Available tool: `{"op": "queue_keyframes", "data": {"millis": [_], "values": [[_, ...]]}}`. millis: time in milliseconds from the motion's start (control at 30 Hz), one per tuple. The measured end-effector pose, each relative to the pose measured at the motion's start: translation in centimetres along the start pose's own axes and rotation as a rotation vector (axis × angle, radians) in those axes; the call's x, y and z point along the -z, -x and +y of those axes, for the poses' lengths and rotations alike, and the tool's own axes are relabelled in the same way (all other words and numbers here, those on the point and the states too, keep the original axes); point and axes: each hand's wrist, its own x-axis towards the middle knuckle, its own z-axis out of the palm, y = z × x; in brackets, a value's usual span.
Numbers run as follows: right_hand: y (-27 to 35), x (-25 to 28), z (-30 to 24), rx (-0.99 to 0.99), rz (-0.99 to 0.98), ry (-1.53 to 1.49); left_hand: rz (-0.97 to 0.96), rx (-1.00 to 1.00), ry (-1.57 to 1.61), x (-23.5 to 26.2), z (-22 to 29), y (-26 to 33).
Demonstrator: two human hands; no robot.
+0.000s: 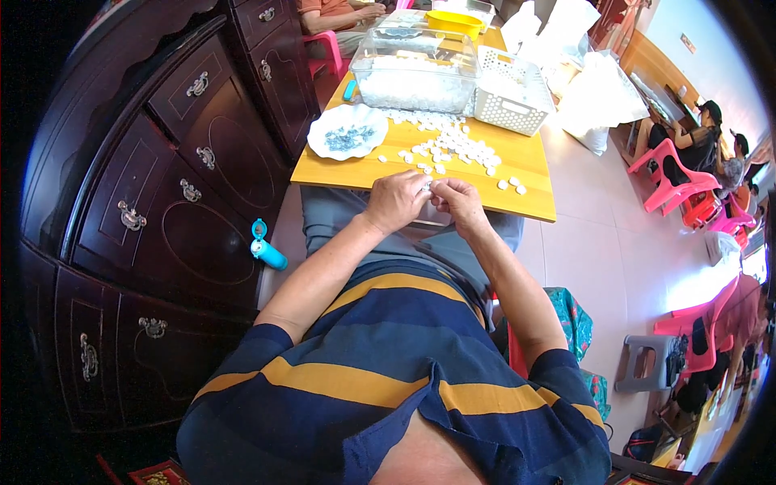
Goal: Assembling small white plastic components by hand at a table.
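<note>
My left hand (398,200) and my right hand (459,202) meet at the near edge of a yellow wooden table (339,177). Their fingertips are pinched together around a small whitish piece, mostly hidden by the fingers. Just beyond them, many small round white discs (461,148) lie scattered on the tabletop. To the left of the discs sits a white scalloped plate (322,139) with small bluish-grey bits in it.
Behind the discs stand a clear plastic bin (416,87) of white pieces and a white perforated basket (517,118). Dark cabinets (186,162) line the left, with a turquoise bottle (270,255) beside them. White sacks (598,97) and pink chairs (675,174) are at the right; other people sit farther off.
</note>
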Motion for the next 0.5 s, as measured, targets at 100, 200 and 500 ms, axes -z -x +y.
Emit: {"op": "queue_keyframes", "data": {"millis": [100,200,500], "values": [[-0.08,0.10,0.08,0.001,-0.002,0.002,0.013,-0.002,0.013,0.02,0.08,-0.04],[0.01,-0.05,-0.01,0.002,0.001,-0.012,0.024,0.000,0.020,-0.14,-0.02,-0.02],[0.04,-0.41,-0.22,0.036,0.010,-0.002,0.017,-0.015,0.027,-0.15,-0.35,0.00]]}}
